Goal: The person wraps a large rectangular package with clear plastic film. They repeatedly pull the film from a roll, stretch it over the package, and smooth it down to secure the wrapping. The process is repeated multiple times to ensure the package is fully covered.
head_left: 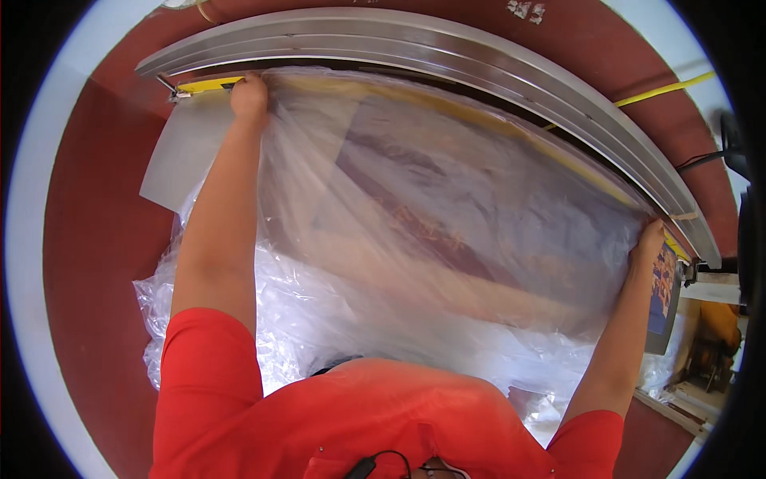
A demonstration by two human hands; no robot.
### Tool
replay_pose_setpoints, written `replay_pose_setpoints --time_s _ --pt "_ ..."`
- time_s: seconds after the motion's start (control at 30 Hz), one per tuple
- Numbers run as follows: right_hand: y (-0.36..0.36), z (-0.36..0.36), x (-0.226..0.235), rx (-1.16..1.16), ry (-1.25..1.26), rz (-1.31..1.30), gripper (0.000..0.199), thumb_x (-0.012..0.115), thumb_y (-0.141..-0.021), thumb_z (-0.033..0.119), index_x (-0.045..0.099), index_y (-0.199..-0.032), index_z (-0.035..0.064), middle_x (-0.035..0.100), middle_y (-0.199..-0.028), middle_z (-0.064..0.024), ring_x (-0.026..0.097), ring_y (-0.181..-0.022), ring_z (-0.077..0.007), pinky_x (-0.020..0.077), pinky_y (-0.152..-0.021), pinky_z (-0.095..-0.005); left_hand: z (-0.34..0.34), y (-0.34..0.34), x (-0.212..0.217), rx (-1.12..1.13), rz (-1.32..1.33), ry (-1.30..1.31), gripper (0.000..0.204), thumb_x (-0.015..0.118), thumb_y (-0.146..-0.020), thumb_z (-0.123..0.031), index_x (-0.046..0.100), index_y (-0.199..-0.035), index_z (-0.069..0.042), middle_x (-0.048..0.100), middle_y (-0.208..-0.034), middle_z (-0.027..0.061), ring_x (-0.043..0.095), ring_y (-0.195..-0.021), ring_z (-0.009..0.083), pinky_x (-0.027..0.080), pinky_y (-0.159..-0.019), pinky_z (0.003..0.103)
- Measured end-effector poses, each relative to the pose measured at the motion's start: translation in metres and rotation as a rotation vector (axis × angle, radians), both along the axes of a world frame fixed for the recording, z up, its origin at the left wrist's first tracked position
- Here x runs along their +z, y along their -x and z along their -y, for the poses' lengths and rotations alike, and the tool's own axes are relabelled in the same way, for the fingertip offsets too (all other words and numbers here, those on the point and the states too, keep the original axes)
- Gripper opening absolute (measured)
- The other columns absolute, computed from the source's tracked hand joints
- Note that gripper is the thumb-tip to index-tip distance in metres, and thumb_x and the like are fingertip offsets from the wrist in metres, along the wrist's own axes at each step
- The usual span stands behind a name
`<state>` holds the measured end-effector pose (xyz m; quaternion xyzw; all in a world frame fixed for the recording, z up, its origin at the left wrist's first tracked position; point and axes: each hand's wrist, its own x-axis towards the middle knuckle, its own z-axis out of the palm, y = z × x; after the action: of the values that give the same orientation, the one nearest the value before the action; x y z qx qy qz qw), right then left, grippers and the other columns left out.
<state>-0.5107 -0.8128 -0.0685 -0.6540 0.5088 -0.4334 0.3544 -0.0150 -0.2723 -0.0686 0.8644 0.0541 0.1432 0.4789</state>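
**Dark red surface [100,239], silvery rail [399,33] and a plastic sheet [471,191] pulled wide**

The dark red surface fills the background on both sides and behind the far edge; whether it is wall or floor, I cannot tell. The silvery rail, long and bowed by the lens, arches across the top. A yellow cable [666,89] runs beyond it at the upper right, with black cables [706,160] just below.

The plastic sheet, see-through and creased, spans the middle from one hand to the other, its far edge lying just this side of the rail. The left hand [250,97] is closed at its far left corner, beside a yellow strip [211,84]. The right hand [650,241] pinches the opposite end near the right tip of the rail, thumb toward the edge. The fingertips of both are hidden.

Under the plastic sheet lies a printed sheet [661,291] with blue and dark red areas, blurred by the film; a strip of it shows uncovered past the right hand. A pale grey panel [185,152] sticks out to the left of the left forearm. Nearer the body, shiny crumpled plastic [295,295] spreads below; I cannot tell whether it belongs to the same piece. The person wears a red shirt [391,415].
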Motion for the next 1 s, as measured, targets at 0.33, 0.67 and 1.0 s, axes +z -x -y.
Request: replay_pose_setpoints --time_s 0.33,0.67,1.0 --pt "-0.004 -0.003 0.014 0.04 -0.344 0.247 0.026 0.041 -0.079 0.031 0.052 -0.073 0.0073 0.046 -0.064 -0.0005 0.042 -0.055 -0.0101 0.0361 -0.052 -0.0247 -0.017 0.019 0.029 -0.281 -0.378 0.503 0.033 0.04 -0.081 -0.031 0.052 -0.094 -0.003 0.053 -0.09 0.0067 0.052 -0.067 0.0155 0.044 -0.057 0.027" --pt "0.04 -0.006 0.068 0.201 -0.046 -0.155 0.026 0.053 -0.078 0.027 0.054 -0.08 0.0015 0.056 -0.075 -0.0047 0.051 -0.067 -0.0105 0.0395 -0.059 -0.0203 -0.128 0.09 0.081 -0.782 -0.648 -0.191 0.028 0.048 -0.08 -0.034 0.05 -0.072 -0.007 0.043 -0.059 -0.0031 0.036 -0.052 0.0051 0.028 -0.046 0.019" --pt "0.005 -0.378 0.065 1.67 0.001 -0.598 0.047 0.055 -0.071 0.04 0.049 -0.107 0.0099 0.053 -0.1 -0.017 0.052 -0.089 -0.0284 0.037 -0.083 -0.0349 -0.191 0.135 0.071 -0.624 -0.423 -0.09 0.019 0.049 -0.08 -0.024 0.044 -0.067 -0.01 0.035 -0.055 -0.0062 0.03 -0.047 0.0026 0.023 -0.044 0.018"
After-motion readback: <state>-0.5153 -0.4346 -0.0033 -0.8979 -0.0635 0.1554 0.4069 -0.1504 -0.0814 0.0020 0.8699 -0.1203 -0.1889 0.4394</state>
